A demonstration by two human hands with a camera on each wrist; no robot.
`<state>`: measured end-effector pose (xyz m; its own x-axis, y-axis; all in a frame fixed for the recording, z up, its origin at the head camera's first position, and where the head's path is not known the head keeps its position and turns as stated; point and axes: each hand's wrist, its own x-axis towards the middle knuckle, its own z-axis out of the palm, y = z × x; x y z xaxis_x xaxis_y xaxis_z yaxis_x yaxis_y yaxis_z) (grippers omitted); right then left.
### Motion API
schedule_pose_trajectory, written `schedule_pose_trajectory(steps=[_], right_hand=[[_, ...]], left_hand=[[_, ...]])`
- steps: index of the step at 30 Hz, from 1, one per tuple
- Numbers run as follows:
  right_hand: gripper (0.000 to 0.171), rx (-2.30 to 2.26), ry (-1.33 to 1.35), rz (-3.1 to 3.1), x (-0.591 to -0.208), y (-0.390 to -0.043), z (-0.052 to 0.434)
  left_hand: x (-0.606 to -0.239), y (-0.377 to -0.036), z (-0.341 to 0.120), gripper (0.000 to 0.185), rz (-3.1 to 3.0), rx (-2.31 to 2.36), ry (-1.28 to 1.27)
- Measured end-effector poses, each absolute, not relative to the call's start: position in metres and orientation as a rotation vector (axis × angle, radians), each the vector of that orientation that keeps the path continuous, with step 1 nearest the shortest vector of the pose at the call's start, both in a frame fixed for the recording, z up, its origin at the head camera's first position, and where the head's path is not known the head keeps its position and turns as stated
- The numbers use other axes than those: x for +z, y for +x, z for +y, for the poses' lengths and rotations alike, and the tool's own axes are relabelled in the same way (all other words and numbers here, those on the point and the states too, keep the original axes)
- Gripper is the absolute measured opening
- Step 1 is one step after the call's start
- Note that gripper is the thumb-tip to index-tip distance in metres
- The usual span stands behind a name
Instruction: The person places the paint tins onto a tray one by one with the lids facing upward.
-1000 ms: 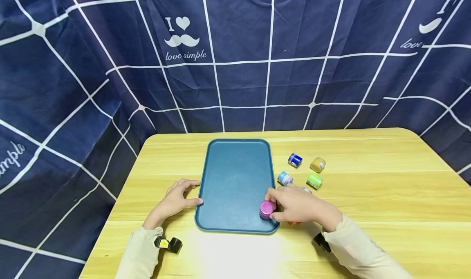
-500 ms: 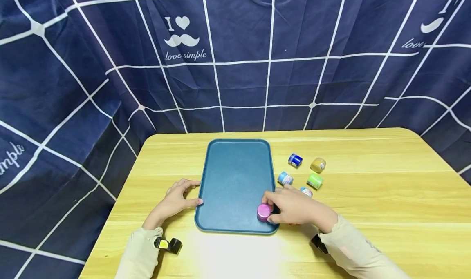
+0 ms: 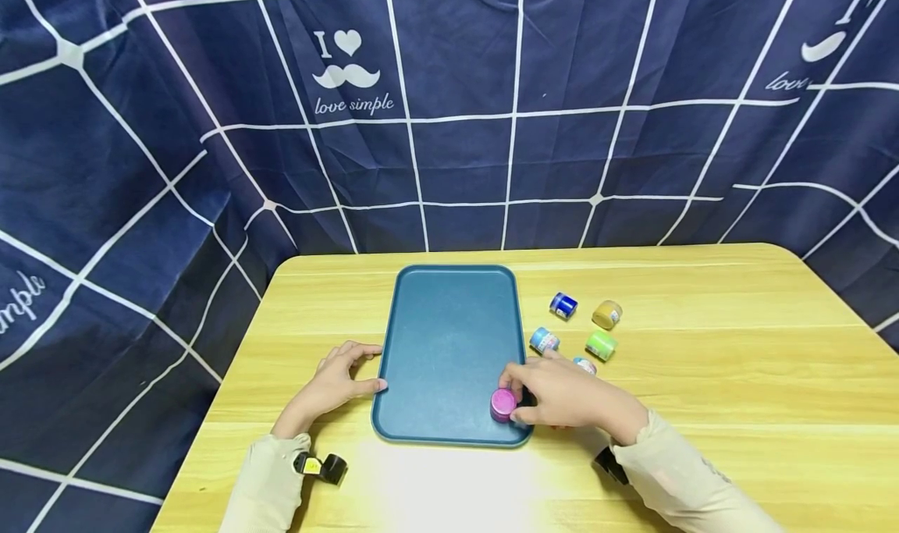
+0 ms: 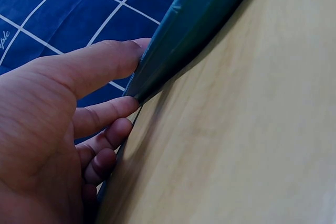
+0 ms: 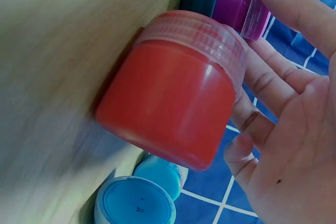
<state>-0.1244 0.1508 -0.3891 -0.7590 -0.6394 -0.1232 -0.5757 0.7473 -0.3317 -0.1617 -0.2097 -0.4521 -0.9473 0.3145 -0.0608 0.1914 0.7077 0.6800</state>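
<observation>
A wooden table (image 3: 702, 377) carries a teal tray (image 3: 449, 338) (plus small paint jars (image 3: 605, 314) beside it).

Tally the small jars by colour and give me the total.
magenta jar: 1
red jar: 1
dark blue jar: 1
light blue jars: 2
gold jar: 1
green jar: 1
Total: 7

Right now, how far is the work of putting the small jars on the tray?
Done: nothing finished. In hand: the right hand holds the pink jar at the near right corner of the tray; the left hand touches the tray edge. Left: the blue, yellow, green, light blue and red jars, all on the table.
</observation>
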Motion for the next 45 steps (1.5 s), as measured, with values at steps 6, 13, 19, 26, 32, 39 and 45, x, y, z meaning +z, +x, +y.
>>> schedule_pose_trajectory(steps=[6, 13, 19, 26, 32, 39, 45], right_hand=[[0.027, -0.409, -0.976, 2.732, -0.385, -0.124, 0.153], [0.032, -0.396, -0.966, 2.758, -0.377, -0.127, 0.163], [0.032, -0.456, -1.018, 2.820, -0.369, -0.128, 0.179], [0.034, -0.435, -0.978, 2.877, -0.358, -0.127, 0.199], [0.035, -0.433, -0.917, 2.929, -0.349, -0.125, 0.218], [0.036, -0.430, -0.867, 2.969, -0.345, -0.120, 0.240], [0.039, -0.415, -0.816, 2.989, -0.346, -0.113, 0.261]], left_hand=[[-0.453, -0.163, -0.210, 0.060, 2.748, 1.057, 0.406], [-0.452, -0.164, -0.210, 0.060, 2.748, 1.050, 0.402], [-0.452, -0.164, -0.210, 0.061, 2.746, 1.054, 0.401], [-0.452, -0.164, -0.209, 0.061, 2.747, 1.057, 0.402], [-0.451, -0.163, -0.209, 0.060, 2.746, 1.066, 0.413], [-0.450, -0.162, -0.210, 0.060, 2.729, 1.074, 0.414], [-0.450, -0.160, -0.210, 0.060, 2.732, 1.070, 0.422]])
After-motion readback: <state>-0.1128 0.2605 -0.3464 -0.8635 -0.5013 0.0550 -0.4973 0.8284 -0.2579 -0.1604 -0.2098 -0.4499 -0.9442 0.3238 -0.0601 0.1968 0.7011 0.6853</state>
